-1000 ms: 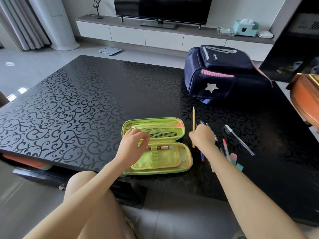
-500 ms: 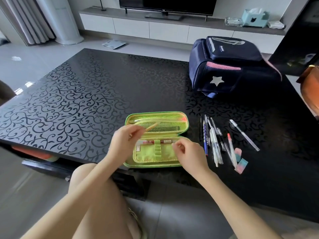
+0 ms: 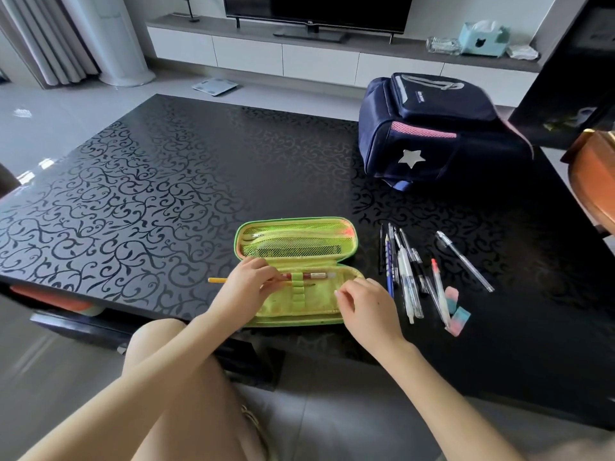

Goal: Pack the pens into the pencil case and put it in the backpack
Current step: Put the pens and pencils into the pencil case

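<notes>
Black table point(image 3: 166, 194), left hand point(image 3: 248, 283) pinching pencil point(image 3: 217, 280)

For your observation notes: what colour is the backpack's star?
The star is silver-white; head view.

No words are clear enough to read. The backpack point(image 3: 432, 134) has a tiny white label point(image 3: 421, 99) on top, too small to read. Below it is a silver star point(image 3: 412, 158).

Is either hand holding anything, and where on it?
The left hand pinches a yellow pencil along its shaft, one end poking out left, over the pencil case; the right hand seems to hold nothing.
</notes>
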A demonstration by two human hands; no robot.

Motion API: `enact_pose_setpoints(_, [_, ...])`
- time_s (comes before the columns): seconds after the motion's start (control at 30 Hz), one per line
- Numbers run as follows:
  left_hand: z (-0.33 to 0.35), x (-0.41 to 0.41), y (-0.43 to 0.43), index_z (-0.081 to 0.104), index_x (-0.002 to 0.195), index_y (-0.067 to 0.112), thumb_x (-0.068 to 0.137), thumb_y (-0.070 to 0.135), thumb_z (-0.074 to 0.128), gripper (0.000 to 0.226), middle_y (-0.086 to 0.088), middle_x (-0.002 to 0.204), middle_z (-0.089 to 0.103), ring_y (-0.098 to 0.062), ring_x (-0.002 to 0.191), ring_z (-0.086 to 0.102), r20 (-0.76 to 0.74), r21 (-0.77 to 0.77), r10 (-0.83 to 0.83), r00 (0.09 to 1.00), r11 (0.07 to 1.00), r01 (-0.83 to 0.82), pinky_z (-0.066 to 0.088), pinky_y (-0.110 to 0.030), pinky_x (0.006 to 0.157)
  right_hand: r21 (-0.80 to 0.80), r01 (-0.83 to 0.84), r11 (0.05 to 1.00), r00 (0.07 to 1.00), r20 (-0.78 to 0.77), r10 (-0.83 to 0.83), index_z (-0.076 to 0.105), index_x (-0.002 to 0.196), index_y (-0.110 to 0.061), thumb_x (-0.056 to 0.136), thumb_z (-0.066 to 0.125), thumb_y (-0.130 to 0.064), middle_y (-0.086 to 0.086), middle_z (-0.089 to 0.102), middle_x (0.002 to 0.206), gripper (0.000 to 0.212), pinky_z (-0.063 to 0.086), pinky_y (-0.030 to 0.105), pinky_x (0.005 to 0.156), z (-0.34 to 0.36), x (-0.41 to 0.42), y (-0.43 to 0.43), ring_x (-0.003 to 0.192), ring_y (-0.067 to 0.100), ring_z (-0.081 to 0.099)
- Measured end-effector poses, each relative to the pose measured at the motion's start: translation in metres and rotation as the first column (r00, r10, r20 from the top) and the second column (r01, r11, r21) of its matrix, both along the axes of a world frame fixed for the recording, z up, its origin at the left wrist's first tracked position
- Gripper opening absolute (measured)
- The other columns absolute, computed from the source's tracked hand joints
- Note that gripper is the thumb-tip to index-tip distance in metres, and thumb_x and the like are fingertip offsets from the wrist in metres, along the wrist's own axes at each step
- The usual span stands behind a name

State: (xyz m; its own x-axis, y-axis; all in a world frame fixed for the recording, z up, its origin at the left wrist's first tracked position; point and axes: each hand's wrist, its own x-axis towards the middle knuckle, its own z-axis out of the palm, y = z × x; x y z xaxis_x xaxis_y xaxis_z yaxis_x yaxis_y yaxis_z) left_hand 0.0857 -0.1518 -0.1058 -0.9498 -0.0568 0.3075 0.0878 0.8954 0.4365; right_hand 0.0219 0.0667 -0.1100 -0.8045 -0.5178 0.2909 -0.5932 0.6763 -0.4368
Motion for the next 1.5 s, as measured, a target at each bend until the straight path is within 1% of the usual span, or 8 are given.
enact_pose_setpoints(0.23, [-0.004,-0.005,0.024,0.065,0.086,0.009,0.072,-0.006,0.067,0.021,-0.003,0.090,0.063,-0.027,0.090,0.055,0.023,0.077,0.059,0.998,0.995,-0.060,0.044,-0.039,0.079,0.012,0.003,1.000,0.998,0.061,-0.004,0.066,0.080,-0.008,0.087,0.058,-0.013,0.002,0.066,0.078,0.012,0.045,0.031,0.066,0.001,-0.002,0.005,0.075,0.020,0.055])
enact_pose_setpoints(0.37, [-0.002,0.005,0.002,0.067,0.089,0.016,0.077,0.023,0.063,0.015,-0.001,0.090,0.064,-0.028,0.087,0.055,-0.015,-0.060,0.178,0.984,0.982,-0.178,0.039,-0.038,0.076,-0.068,0.319,0.945,0.946,-0.030,-0.322,0.061,0.071,-0.007,0.086,0.058,-0.008,0.003,0.060,0.066,0.015,0.031,0.026,0.051,0.008,-0.012,0.016,0.058,0.019,0.049])
enact_pose_setpoints(0.53, [0.003,-0.006,-0.004,0.070,0.089,0.015,0.085,0.048,0.049,0.039,0.002,0.080,0.066,-0.024,0.075,0.056,0.120,0.000,0.157,0.980,0.987,-0.158,0.048,-0.035,0.070,0.389,0.443,0.808,0.865,0.050,-0.499,0.057,0.090,-0.008,0.092,0.052,-0.036,0.006,0.064,0.086,0.028,0.033,0.027,0.055,0.010,-0.032,0.031,0.074,0.025,0.058])
enact_pose_setpoints(0.67, [0.013,-0.023,-0.005,0.068,0.085,0.015,0.075,0.050,0.067,0.037,0.007,0.074,0.056,-0.014,0.073,0.047,0.176,0.031,0.120,0.977,0.991,-0.127,0.034,-0.024,0.060,0.438,0.405,0.803,0.873,0.076,-0.482,0.059,0.096,-0.005,0.093,0.051,-0.030,0.009,0.065,0.095,0.027,0.037,0.029,0.063,0.009,-0.033,0.027,0.090,0.029,0.063])
enact_pose_setpoints(0.8, [0.013,-0.021,-0.011,0.066,0.086,0.011,0.081,0.043,0.063,0.033,0.000,0.083,0.061,-0.022,0.083,0.051,0.201,-0.040,0.045,0.978,0.998,-0.038,0.044,-0.032,0.072,0.446,0.392,0.804,0.859,0.136,-0.494,0.059,0.091,-0.001,0.091,0.048,-0.013,0.013,0.064,0.095,0.016,0.038,0.030,0.065,0.014,-0.032,0.023,0.091,0.032,0.061])
enact_pose_setpoints(1.03, [0.017,0.020,-0.028,0.063,0.086,0.009,0.087,0.019,0.061,0.011,-0.002,0.078,0.052,-0.026,0.071,0.053,0.086,-0.035,0.256,0.963,0.967,-0.254,0.037,-0.029,0.062,0.257,0.414,0.873,0.876,0.147,-0.459,0.049,0.070,-0.006,0.092,0.047,-0.021,0.002,0.049,0.058,0.027,0.027,0.024,0.047,0.042,-0.018,0.036,0.052,0.015,0.045])
enact_pose_setpoints(1.13, [0.009,0.032,-0.031,0.070,0.087,0.011,0.082,0.019,0.068,0.009,-0.006,0.080,0.056,-0.026,0.070,0.056,0.152,-0.035,0.156,0.976,0.988,-0.153,0.042,-0.027,0.064,0.008,0.304,0.953,0.917,0.270,-0.295,0.049,0.078,-0.007,0.095,0.045,-0.019,0.002,0.056,0.070,0.021,0.034,0.032,0.054,0.047,-0.015,0.017,0.065,0.019,0.052])
enact_pose_setpoints(1.5, [-0.003,0.016,-0.020,0.071,0.088,0.014,0.078,0.019,0.073,0.011,-0.003,0.081,0.062,-0.027,0.080,0.055,0.076,-0.061,0.159,0.984,0.986,-0.154,0.047,-0.036,0.071,-0.138,0.205,0.969,0.929,0.340,-0.148,0.051,0.095,-0.006,0.098,0.038,-0.018,0.007,0.059,0.080,0.018,0.033,0.027,0.056,0.020,-0.010,-0.023,0.071,0.020,0.053])
